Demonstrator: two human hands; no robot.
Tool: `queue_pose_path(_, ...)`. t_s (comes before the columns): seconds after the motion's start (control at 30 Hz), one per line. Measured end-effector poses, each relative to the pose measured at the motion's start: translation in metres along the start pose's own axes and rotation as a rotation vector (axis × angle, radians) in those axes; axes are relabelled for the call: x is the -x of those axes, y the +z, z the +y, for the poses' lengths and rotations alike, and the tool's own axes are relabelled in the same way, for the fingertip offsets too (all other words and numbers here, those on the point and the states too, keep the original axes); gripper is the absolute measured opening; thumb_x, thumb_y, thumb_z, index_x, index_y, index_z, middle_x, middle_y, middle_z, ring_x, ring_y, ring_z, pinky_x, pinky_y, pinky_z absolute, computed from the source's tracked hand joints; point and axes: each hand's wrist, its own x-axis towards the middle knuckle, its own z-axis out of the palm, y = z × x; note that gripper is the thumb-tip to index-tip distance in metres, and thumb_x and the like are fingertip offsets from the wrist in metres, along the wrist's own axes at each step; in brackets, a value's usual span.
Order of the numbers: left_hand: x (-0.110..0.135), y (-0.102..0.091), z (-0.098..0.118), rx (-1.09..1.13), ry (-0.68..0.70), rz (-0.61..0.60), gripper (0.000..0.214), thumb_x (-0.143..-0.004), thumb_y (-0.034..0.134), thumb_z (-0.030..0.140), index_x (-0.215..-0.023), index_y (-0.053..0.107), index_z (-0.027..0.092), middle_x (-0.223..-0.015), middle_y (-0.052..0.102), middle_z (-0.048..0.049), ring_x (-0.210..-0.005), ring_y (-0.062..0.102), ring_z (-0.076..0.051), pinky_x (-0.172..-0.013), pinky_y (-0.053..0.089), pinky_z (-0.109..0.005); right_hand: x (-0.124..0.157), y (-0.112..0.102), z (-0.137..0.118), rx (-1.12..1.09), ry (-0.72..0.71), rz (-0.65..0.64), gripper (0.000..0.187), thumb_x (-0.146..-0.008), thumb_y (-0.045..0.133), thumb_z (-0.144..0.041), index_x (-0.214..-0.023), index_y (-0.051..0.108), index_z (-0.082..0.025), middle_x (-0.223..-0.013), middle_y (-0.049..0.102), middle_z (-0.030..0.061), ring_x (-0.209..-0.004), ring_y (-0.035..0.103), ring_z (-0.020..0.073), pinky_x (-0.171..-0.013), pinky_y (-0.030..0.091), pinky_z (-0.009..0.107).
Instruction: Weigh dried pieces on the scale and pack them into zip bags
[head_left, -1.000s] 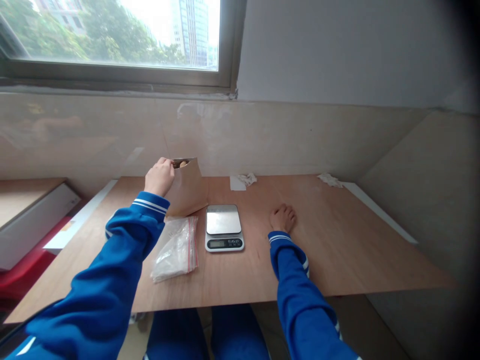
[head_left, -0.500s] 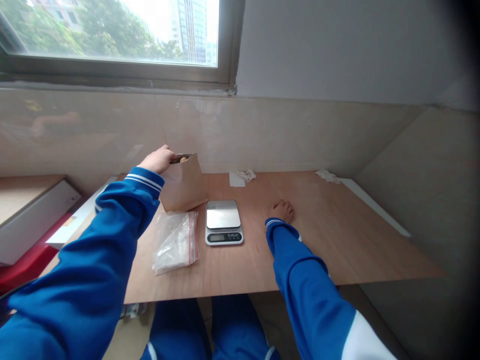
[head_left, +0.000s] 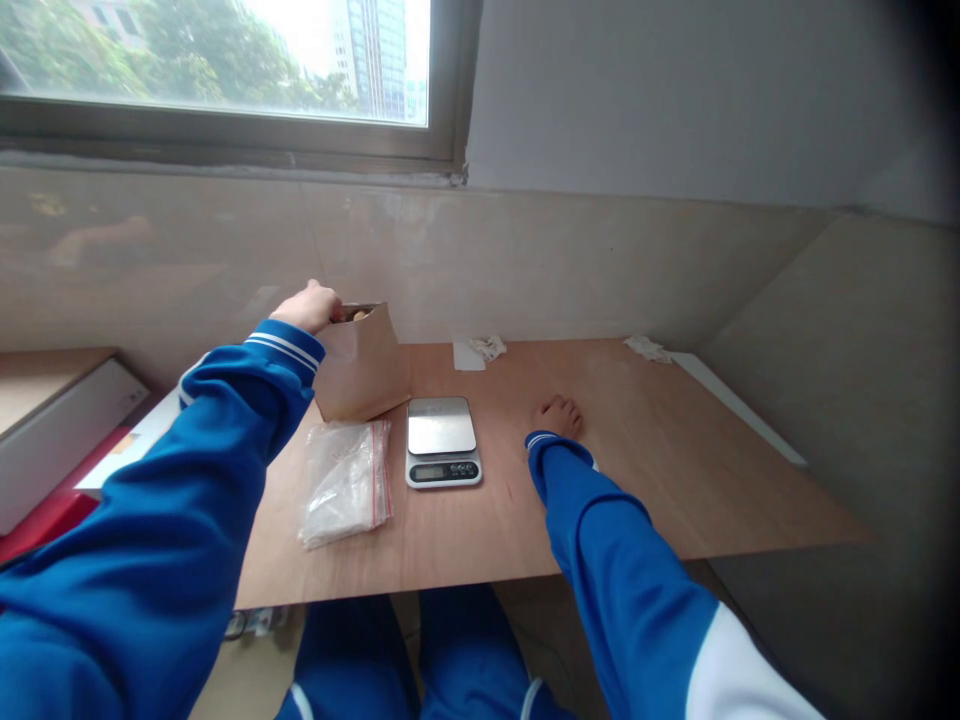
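Observation:
My left hand [head_left: 307, 308] grips the top edge of a brown paper bag [head_left: 361, 368], which stands on the table's far left part. Small brown items [head_left: 358, 315] show in the bag's mouth. Below the bag lies a clear zip-top plastic bag [head_left: 345, 484] with red-edged seals and whitish contents. To the bag's right sits a silver digital kitchen scale [head_left: 442, 442], with nothing on its plate. My right hand [head_left: 559, 417] rests empty on the wooden table [head_left: 637, 470], to the right of the scale.
Crumpled tissues [head_left: 487, 348] and a white paper sheet [head_left: 469, 356] lie at the table's back edge, with another tissue [head_left: 649, 349] further right. A tiled wall rises behind the table, beneath a window [head_left: 225, 60]. A white-and-red object [head_left: 45, 450] stands left of the table.
The whole view has tilted slightly, shifting the scene up and left. My left forearm now reaches across more of the view, and its hand stays on the bag's edge. My right hand stays on the table.

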Motion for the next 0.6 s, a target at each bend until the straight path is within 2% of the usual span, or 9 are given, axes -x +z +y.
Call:
queue_pose_path(0.1,0.002,-0.003,0.003,-0.129,-0.02,-0.083,0.022,-0.058,0.075,0.032,-0.067,0.069,0.013,-0.084,0.056,-0.0115,-0.094,0.057,-0.03,-0.084,0.045,-0.04,0.0,0.0,0.001,-0.006,0.002,0.002,0.031,-0.082,0.038,-0.022,-0.1,0.06,-0.009,-0.104,0.056,0.0193,-0.098,0.048,0.0293,-0.082,0.034,0.041)
queue_pose_path(0.2,0.006,-0.014,0.007,-0.189,0.049,-0.044,0.021,-0.066,0.071,0.033,-0.066,0.067,0.012,-0.091,0.054,-0.0122,-0.109,0.05,-0.036,-0.092,0.039,-0.047,0.0,-0.001,0.001,-0.009,0.002,0.005,0.031,-0.082,0.038,-0.022,-0.1,0.06,-0.01,-0.104,0.057,0.0186,-0.098,0.049,0.029,-0.082,0.034,0.041)
queue_pose_path(0.27,0.012,-0.025,0.014,-0.192,0.064,0.024,0.021,-0.072,0.068,0.032,-0.067,0.066,0.012,-0.095,0.055,-0.0117,-0.114,0.046,-0.038,-0.096,0.034,-0.05,0.0,-0.001,0.001,-0.007,0.0,0.005,0.031,-0.082,0.038,-0.022,-0.1,0.06,-0.009,-0.103,0.057,0.0193,-0.097,0.049,0.0293,-0.081,0.034,0.041)
queue_pose_path(0.37,0.025,-0.042,0.033,-0.156,0.074,0.204,0.021,-0.081,0.059,0.029,-0.077,0.066,0.01,-0.101,0.056,-0.0122,-0.117,0.046,-0.036,-0.099,0.031,-0.05,0.001,-0.003,0.0,-0.003,-0.007,0.006,0.031,-0.082,0.038,-0.021,-0.1,0.06,-0.009,-0.104,0.056,0.0205,-0.097,0.048,0.03,-0.081,0.034,0.042)
queue_pose_path(0.43,0.037,-0.047,0.049,-0.09,0.108,0.313,0.026,-0.087,0.05,0.028,-0.089,0.065,0.007,-0.103,0.057,-0.0129,-0.114,0.049,-0.034,-0.096,0.034,-0.048,0.001,-0.004,-0.001,0.001,-0.014,0.006,0.031,-0.082,0.037,-0.021,-0.101,0.059,-0.009,-0.104,0.056,0.0206,-0.097,0.048,0.0301,-0.081,0.034,0.042)
queue_pose_path(0.47,0.042,-0.046,0.057,-0.025,0.132,0.32,0.028,-0.088,0.048,0.029,-0.094,0.063,0.005,-0.101,0.058,-0.0124,-0.11,0.052,-0.031,-0.093,0.037,-0.045,0.002,-0.004,-0.001,0.004,-0.018,0.004,0.032,-0.083,0.037,-0.021,-0.101,0.059,-0.009,-0.104,0.056,0.0205,-0.097,0.048,0.03,-0.081,0.034,0.041)
queue_pose_path(0.5,0.048,-0.042,0.065,0.071,0.131,0.313,0.027,-0.087,0.05,0.03,-0.095,0.064,0.008,-0.099,0.061,-0.0111,-0.102,0.057,-0.027,-0.089,0.041,-0.041,0.002,-0.005,-0.001,0.007,-0.023,0.002,0.032,-0.083,0.037,-0.021,-0.102,0.059,-0.009,-0.104,0.056,0.0204,-0.097,0.048,0.0299,-0.08,0.034,0.041)
queue_pose_path(0.6,0.063,-0.01,0.08,0.395,0.189,0.08,0.027,-0.08,0.058,0.035,-0.094,0.066,0.014,-0.088,0.068,-0.0063,-0.081,0.063,-0.019,-0.075,0.047,-0.032,0.002,-0.005,0.0,0.017,-0.03,-0.003,0.032,-0.084,0.036,-0.021,-0.101,0.059,-0.008,-0.103,0.056,0.0203,-0.097,0.047,0.0294,-0.08,0.033,0.04)
